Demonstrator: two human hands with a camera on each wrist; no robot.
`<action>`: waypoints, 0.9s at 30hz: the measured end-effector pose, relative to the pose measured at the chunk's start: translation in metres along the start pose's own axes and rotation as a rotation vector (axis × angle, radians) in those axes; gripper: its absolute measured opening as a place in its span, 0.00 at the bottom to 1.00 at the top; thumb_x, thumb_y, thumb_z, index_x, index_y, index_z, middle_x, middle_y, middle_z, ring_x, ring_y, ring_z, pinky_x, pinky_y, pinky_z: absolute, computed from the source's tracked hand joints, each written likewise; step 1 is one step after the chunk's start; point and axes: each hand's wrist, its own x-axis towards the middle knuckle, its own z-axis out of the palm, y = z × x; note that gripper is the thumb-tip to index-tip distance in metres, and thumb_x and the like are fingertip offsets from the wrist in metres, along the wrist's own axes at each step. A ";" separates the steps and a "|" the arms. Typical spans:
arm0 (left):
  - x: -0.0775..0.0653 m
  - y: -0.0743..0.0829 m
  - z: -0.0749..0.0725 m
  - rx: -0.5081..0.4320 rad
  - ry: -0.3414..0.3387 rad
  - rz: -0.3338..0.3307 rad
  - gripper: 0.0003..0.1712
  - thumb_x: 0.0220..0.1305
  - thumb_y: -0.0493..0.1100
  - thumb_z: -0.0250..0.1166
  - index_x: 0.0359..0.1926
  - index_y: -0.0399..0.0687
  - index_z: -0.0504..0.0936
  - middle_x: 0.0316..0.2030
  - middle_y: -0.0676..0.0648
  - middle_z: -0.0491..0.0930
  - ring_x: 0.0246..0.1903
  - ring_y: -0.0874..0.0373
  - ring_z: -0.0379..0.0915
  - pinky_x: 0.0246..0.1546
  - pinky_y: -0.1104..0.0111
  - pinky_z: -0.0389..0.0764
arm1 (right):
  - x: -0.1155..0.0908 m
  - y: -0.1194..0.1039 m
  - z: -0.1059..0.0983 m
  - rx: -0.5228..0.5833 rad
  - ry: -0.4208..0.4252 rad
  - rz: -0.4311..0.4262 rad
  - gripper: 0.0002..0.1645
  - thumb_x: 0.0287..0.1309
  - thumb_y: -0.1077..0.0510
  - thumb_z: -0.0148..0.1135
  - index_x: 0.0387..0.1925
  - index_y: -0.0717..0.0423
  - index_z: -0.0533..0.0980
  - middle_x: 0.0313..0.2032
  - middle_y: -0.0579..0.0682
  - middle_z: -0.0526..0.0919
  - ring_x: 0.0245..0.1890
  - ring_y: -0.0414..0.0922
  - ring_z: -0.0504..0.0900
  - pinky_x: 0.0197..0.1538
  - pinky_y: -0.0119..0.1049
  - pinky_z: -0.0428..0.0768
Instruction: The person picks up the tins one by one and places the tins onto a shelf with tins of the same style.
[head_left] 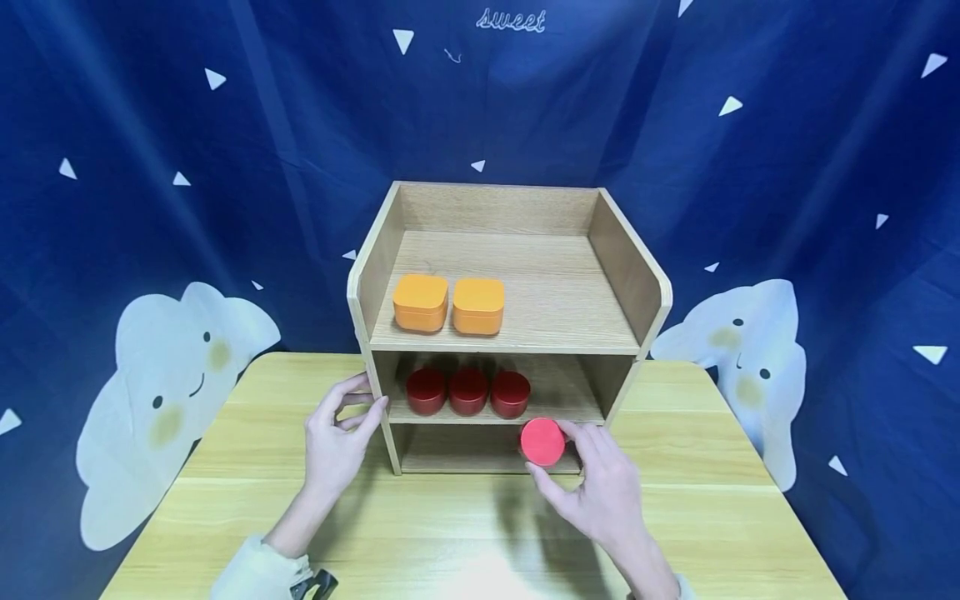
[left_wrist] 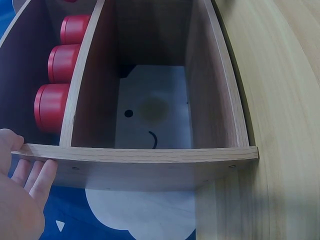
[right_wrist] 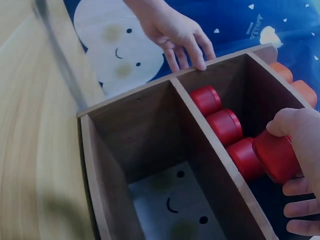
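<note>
My right hand point(head_left: 603, 487) holds a round red tin point(head_left: 542, 442) between thumb and fingers, in front of the wooden shelf point(head_left: 540, 258) and near its middle level. In the right wrist view the held tin point(right_wrist: 276, 157) is close to the row's nearest tin point(right_wrist: 245, 157); I cannot tell whether they touch. Three red tins point(head_left: 468, 392) stand in a row on the middle level, toward the left. My left hand point(head_left: 337, 442) grips the front edge of the left side panel point(left_wrist: 150, 156), thumb on the edge and fingers against the outer face.
Two orange square tins point(head_left: 478, 307) stand side by side on the top level, left of centre. The lower compartment point(head_left: 457, 454) opens to the front. Beneath the shelf is a light wooden table point(head_left: 420, 533). A blue curtain point(head_left: 315, 100) with clouds hangs behind.
</note>
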 end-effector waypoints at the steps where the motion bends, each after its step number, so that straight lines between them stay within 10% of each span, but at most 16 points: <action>1: 0.000 0.000 0.000 -0.001 0.000 0.000 0.20 0.59 0.25 0.74 0.53 0.36 0.86 0.42 0.66 0.85 0.39 0.75 0.84 0.37 0.78 0.91 | 0.002 0.000 0.000 -0.008 0.015 0.006 0.34 0.66 0.28 0.60 0.49 0.54 0.84 0.32 0.46 0.85 0.30 0.42 0.78 0.24 0.31 0.76; 15: 0.001 0.000 0.000 0.002 -0.004 0.012 0.21 0.59 0.25 0.74 0.54 0.37 0.86 0.40 0.69 0.84 0.39 0.74 0.84 0.36 0.77 0.92 | 0.010 0.002 0.001 -0.115 0.054 0.209 0.32 0.50 0.40 0.77 0.50 0.57 0.83 0.33 0.50 0.87 0.33 0.47 0.84 0.23 0.42 0.83; 27: 0.000 -0.001 0.000 -0.005 -0.005 0.020 0.21 0.59 0.24 0.74 0.54 0.36 0.86 0.41 0.66 0.84 0.39 0.73 0.84 0.36 0.78 0.91 | 0.012 0.011 0.020 -0.235 0.095 0.218 0.34 0.50 0.37 0.72 0.49 0.59 0.83 0.32 0.52 0.85 0.32 0.51 0.84 0.17 0.46 0.78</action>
